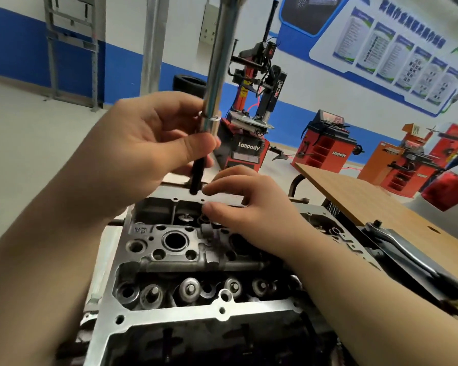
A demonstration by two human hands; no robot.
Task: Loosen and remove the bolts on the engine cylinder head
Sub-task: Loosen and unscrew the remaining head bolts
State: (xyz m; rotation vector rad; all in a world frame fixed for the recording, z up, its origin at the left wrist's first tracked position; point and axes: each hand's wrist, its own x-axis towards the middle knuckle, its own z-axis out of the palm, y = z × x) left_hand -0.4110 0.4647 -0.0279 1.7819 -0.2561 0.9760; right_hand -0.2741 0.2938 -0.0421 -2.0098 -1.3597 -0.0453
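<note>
A long bolt (197, 178), half-drawn from its bore at the far edge of the cylinder head (185, 249), is pinched by the left hand (143, 143) under a chrome extension (218, 62). Right hand (249, 204) fingers rest lightly curled on the head. Judged next: lift clear. Wooden desk (376, 202) at right; red workshop machines (251, 107) beyond.

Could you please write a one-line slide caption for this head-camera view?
Left hand holds a socket extension upright at the cylinder head while right hand fingers its far edge.
</note>
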